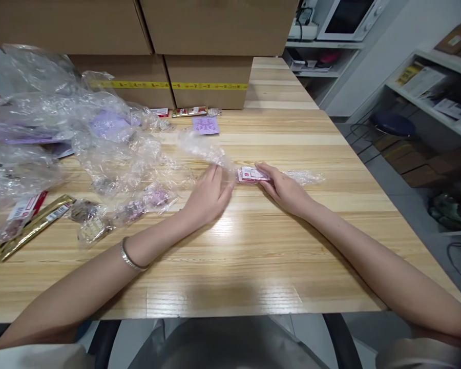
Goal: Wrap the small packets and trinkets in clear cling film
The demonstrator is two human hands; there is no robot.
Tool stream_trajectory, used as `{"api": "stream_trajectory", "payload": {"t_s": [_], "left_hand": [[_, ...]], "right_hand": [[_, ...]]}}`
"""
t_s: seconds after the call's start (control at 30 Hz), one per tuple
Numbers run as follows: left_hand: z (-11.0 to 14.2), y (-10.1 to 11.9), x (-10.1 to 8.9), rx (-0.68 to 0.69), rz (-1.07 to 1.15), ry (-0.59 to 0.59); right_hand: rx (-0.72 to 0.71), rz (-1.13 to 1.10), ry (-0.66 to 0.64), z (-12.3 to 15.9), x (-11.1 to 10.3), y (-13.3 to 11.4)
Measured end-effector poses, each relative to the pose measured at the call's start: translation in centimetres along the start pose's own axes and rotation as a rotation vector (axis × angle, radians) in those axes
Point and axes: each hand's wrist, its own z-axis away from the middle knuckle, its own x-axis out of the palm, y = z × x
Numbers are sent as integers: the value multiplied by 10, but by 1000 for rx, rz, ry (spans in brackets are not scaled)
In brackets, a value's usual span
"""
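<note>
My right hand (pixel 282 188) grips the near right end of a small flat pink-and-white packet (pixel 251 174), thumb and fingers on either side of it. Just left of the packet, my left hand (pixel 213 196) has its fingers bent together on a clear plastic wrapper (pixel 202 147). That wrapper rises up and to the left, its edge partly blurred. More crinkled clear plastic (pixel 303 177) lies on the table beyond my right hand. The fingertips of my left hand are partly hidden by the film.
A large heap of clear plastic bags (pixel 61 113) covers the table's left side. Nearby lie a gold stick packet (pixel 33 228), small wrapped items (pixel 94 225) and a purple card (pixel 205 125). Cardboard boxes (pixel 211 72) stand along the back.
</note>
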Motion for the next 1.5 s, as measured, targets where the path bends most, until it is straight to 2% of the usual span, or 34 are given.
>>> {"api": "stream_trajectory", "payload": {"t_s": [0.1,0.23,0.3,0.4,0.5,0.6,0.67,0.77,0.87,0.97,1.03,1.13,1.27,1.37,1.43,1.5], "left_hand": [[-15,16,18,106,71,52],[-28,34,44,186,52,-41],[-30,39,50,203,-21,-94],[-27,39,49,232,-96,-131],[-25,35,45,256,-113,-125],[-27,33,44,270,-112,-91],[-31,33,45,271,-120,-58],[-39,33,47,248,-151,-13],[-45,33,50,237,-154,1],[-46,30,53,247,-118,26],[-46,28,54,263,-96,44],[-44,25,55,302,-97,53],[-42,22,53,366,-111,64],[-42,21,53,382,-103,73],[-43,21,53,388,-108,64],[-43,21,52,396,-100,54]], "right_hand": [[-12,-52,-11,0,2,0],[57,-172,-43,-2,1,-1],[80,-277,-63,-1,1,-2],[123,-349,-35,2,-3,-1],[171,-146,16,8,-18,1],[97,261,42,14,-41,3],[98,478,63,17,-53,-1],[140,556,-36,21,-59,-23],[117,502,-197,28,-47,-58],[206,509,-215,36,-30,-79],[256,519,-183,39,-22,-75],[283,478,-117,36,-15,-52],[372,125,-11,26,-11,-25],[364,-132,123,20,-7,-23],[312,-168,193,16,-3,-25],[272,-140,208,14,1,-27]]}}
